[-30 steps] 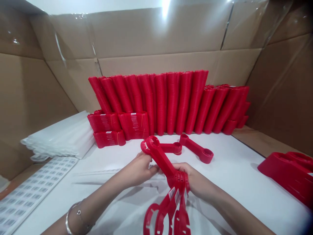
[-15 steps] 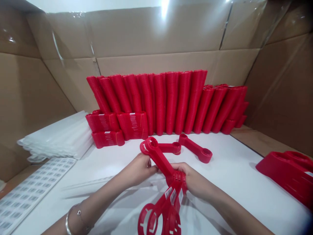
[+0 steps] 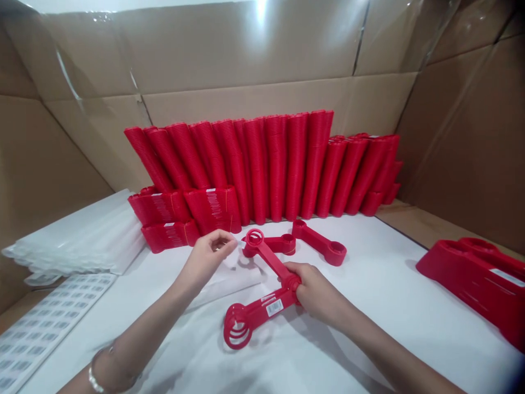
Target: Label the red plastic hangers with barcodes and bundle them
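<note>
My right hand (image 3: pixel 314 290) is closed around the bend of a bundle of red plastic ring-ended pieces (image 3: pixel 258 311). One arm of the bundle points away toward the back. The other arm lies toward me on the white table (image 3: pixel 369 328), with a small white label on it. My left hand (image 3: pixel 205 258) is off the bundle, to its left. Its thumb and fingers pinch the edge of a clear plastic bag (image 3: pixel 235 276) that lies flat under the bundle.
Two more red bundles (image 3: pixel 283 244) (image 3: pixel 322 249) lie just behind. Tall leaning stacks of red pieces (image 3: pixel 262 164) line the cardboard back wall. Another red stack (image 3: pixel 471 276) lies at the right. Clear bags (image 3: pixel 82 241) and a label sheet (image 3: pixel 45 323) are at the left.
My left hand let go of the bundle and moved left onto the clear bag. The bundle's fanned near ends closed together and swung down to lie on the table.
</note>
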